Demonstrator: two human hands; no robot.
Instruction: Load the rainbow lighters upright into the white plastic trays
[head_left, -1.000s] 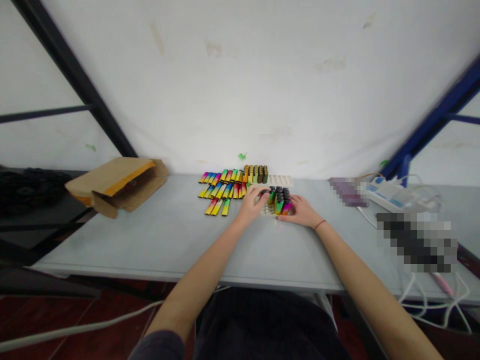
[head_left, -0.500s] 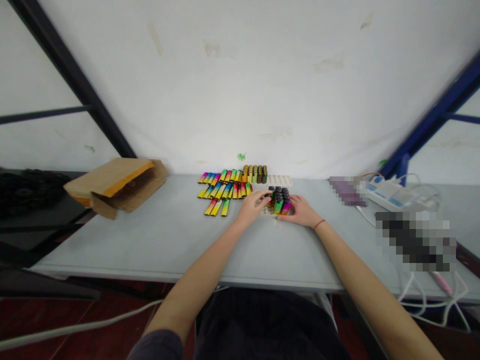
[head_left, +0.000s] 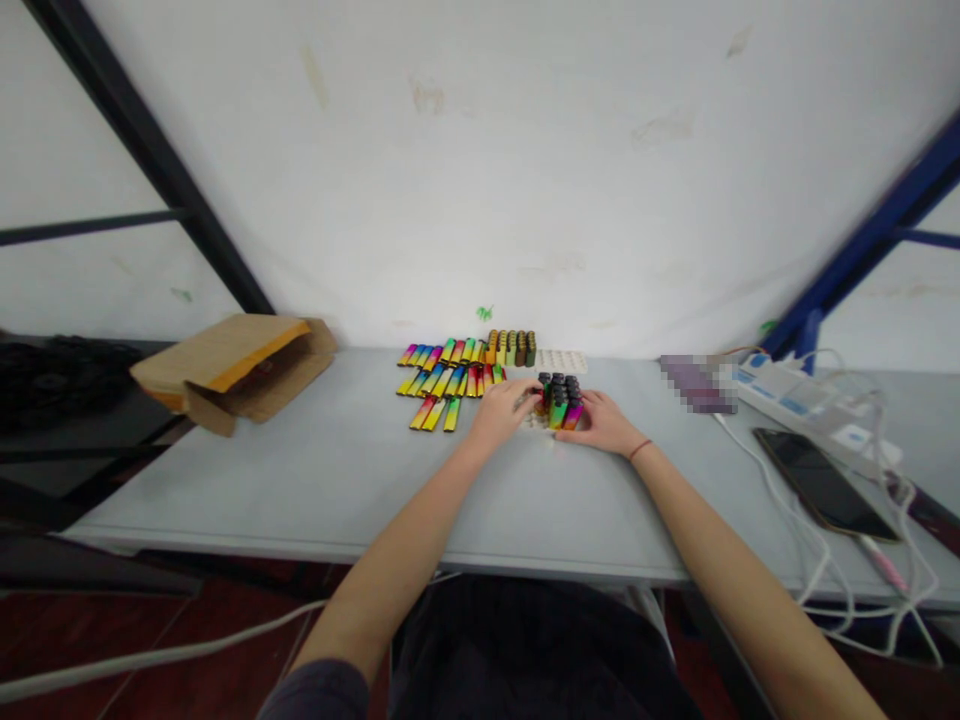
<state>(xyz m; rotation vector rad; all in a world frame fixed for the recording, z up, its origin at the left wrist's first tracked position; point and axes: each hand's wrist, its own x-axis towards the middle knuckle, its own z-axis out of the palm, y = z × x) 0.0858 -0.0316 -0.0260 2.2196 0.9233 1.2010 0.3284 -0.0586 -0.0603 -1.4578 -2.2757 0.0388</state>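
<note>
Several rainbow-coloured lighters with black tops (head_left: 559, 395) stand upright in a pale perforated tray (head_left: 534, 421). My left hand (head_left: 501, 412) is at the tray's left side, thumb and fingers closed around a lighter at its left edge, which they partly hide. From the right, my right hand (head_left: 606, 426) grips the tray and its lighters, thumb along the front and fingers at the far right side. To the left, several rainbow lighters (head_left: 442, 381) lie flat in rows.
Behind the tray stands a block of upright gold-toned pieces (head_left: 511, 348), beside another pale perforated tray (head_left: 562, 360). An open brown paper bag (head_left: 232, 365) lies at the left. At the right are a phone (head_left: 821, 485), a white power strip (head_left: 802, 400) and loose cables (head_left: 825, 560).
My left hand has shifted very slightly at the tray's left edge. My right hand and the lighters stay in place.
</note>
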